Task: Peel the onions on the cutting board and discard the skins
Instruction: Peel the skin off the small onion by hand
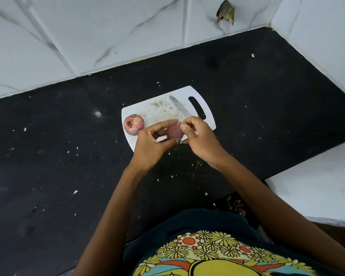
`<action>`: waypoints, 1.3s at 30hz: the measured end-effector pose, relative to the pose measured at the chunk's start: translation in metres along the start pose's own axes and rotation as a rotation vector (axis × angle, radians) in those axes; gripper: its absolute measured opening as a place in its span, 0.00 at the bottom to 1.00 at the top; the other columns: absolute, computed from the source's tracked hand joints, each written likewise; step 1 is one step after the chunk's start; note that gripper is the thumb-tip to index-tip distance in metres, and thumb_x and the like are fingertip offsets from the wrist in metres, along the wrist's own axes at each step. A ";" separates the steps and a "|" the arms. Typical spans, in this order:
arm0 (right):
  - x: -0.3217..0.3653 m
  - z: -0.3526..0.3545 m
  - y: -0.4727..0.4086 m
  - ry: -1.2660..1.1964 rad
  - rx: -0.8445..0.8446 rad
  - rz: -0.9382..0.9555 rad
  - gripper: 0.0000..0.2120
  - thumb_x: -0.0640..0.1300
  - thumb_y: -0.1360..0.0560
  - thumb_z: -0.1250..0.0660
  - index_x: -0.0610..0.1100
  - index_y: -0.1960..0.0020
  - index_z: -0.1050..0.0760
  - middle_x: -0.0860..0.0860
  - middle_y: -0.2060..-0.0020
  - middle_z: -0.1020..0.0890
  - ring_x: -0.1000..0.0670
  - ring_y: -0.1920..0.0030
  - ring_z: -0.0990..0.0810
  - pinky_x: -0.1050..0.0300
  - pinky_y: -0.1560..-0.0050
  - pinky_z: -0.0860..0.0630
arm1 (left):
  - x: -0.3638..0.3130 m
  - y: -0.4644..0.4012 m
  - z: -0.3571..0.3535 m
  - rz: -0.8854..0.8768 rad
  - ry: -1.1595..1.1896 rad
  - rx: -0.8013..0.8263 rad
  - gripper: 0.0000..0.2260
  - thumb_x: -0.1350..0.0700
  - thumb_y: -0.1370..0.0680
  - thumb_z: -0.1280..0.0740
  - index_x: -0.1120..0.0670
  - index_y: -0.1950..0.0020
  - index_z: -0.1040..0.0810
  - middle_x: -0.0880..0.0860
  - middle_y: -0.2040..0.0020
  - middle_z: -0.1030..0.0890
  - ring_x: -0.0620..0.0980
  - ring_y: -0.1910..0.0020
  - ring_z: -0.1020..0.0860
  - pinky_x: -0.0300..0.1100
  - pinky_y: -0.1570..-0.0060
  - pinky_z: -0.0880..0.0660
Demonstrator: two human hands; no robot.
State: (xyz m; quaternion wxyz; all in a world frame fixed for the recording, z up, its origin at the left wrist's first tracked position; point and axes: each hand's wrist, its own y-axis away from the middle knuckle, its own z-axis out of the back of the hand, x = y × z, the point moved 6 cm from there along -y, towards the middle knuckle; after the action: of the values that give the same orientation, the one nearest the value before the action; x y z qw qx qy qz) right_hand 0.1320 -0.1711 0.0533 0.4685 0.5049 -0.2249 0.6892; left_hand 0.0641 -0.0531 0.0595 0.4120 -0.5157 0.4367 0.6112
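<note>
the left hand [150, 142] cradles a small, firm onion [174, 132] over the cutting board [159, 110] while the right hand [197, 136] pinches its thin, brittle, probably slippery skin, best caught at a loose edge.

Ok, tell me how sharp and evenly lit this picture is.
Head view: wide-angle bend curves the wall tiles; the counter carries a small glare spot; both hands and the held onion look slightly soft; the knife stays crisp.

Your pink onion [174, 131] held above near edge of white cutting board [157, 110], smooth, mostly hidden. Second onion [133, 124] rests at board's left end, skin patchy red-white, partly torn.
</note>
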 end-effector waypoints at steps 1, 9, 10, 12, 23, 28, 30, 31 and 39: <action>-0.002 0.001 -0.001 -0.062 0.002 -0.046 0.05 0.42 0.19 0.43 0.45 0.49 0.29 0.46 0.49 0.22 0.48 0.48 0.21 0.51 0.48 0.20 | 0.000 0.000 0.000 0.008 0.023 0.010 0.20 0.68 0.31 0.26 0.52 0.42 0.21 0.49 0.48 0.16 0.46 0.46 0.19 0.32 0.50 0.25; -0.002 0.015 0.000 -0.233 -0.020 -0.019 0.07 0.33 0.24 0.35 0.40 0.49 0.22 0.46 0.55 0.18 0.51 0.55 0.17 0.62 0.58 0.20 | 0.006 0.002 0.001 0.075 0.161 0.007 0.20 0.69 0.27 0.30 0.55 0.37 0.23 0.47 0.46 0.17 0.46 0.45 0.19 0.35 0.48 0.24; 0.000 0.015 0.000 -0.234 0.000 0.000 0.08 0.33 0.25 0.34 0.39 0.47 0.21 0.46 0.53 0.17 0.50 0.54 0.17 0.60 0.55 0.19 | 0.007 0.002 0.001 0.090 0.176 0.003 0.19 0.69 0.27 0.31 0.54 0.38 0.22 0.46 0.47 0.16 0.44 0.46 0.19 0.34 0.48 0.24; 0.005 0.016 0.000 -0.194 0.031 0.045 0.09 0.35 0.26 0.31 0.39 0.46 0.19 0.46 0.53 0.16 0.49 0.53 0.16 0.56 0.52 0.18 | 0.010 0.001 0.003 0.122 0.202 0.007 0.19 0.68 0.25 0.32 0.51 0.39 0.23 0.44 0.49 0.16 0.41 0.48 0.19 0.34 0.49 0.24; 0.023 0.017 -0.006 -0.033 -0.030 0.132 0.08 0.41 0.30 0.25 0.40 0.52 0.17 0.50 0.61 0.16 0.55 0.60 0.17 0.61 0.55 0.20 | 0.006 -0.005 0.011 0.050 0.091 -0.009 0.20 0.66 0.27 0.29 0.55 0.36 0.23 0.50 0.43 0.18 0.47 0.41 0.21 0.38 0.40 0.26; 0.023 0.013 -0.011 -0.031 -0.048 0.091 0.06 0.39 0.32 0.25 0.41 0.55 0.17 0.50 0.60 0.15 0.54 0.59 0.16 0.62 0.55 0.20 | 0.006 -0.009 0.014 0.007 0.037 -0.031 0.22 0.68 0.29 0.27 0.53 0.38 0.23 0.47 0.46 0.17 0.45 0.42 0.21 0.37 0.39 0.27; 0.023 0.012 -0.012 -0.029 -0.049 0.087 0.05 0.38 0.32 0.25 0.41 0.56 0.17 0.49 0.61 0.15 0.54 0.60 0.16 0.63 0.56 0.20 | 0.008 -0.011 0.014 0.002 0.026 -0.032 0.22 0.68 0.30 0.27 0.52 0.38 0.22 0.47 0.46 0.17 0.46 0.41 0.21 0.41 0.36 0.28; 0.023 0.012 -0.013 -0.026 -0.049 0.086 0.05 0.38 0.32 0.25 0.41 0.57 0.17 0.49 0.62 0.15 0.54 0.60 0.16 0.63 0.57 0.20 | 0.009 -0.011 0.014 0.002 0.026 -0.033 0.22 0.68 0.30 0.27 0.52 0.39 0.22 0.48 0.45 0.17 0.47 0.41 0.21 0.42 0.35 0.28; 0.019 0.012 -0.020 0.015 -0.060 0.080 0.03 0.36 0.31 0.28 0.39 0.58 0.16 0.48 0.65 0.15 0.54 0.62 0.17 0.61 0.55 0.20 | 0.011 -0.014 0.017 0.026 0.061 -0.022 0.22 0.69 0.30 0.27 0.51 0.40 0.22 0.47 0.43 0.18 0.45 0.40 0.22 0.35 0.40 0.27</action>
State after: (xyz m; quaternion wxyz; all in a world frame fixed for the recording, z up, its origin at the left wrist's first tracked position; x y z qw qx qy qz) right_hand 0.1543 -0.1631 0.0716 0.4573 0.4761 -0.2616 0.7041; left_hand 0.0718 -0.0324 0.0483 0.3846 -0.5330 0.4492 0.6052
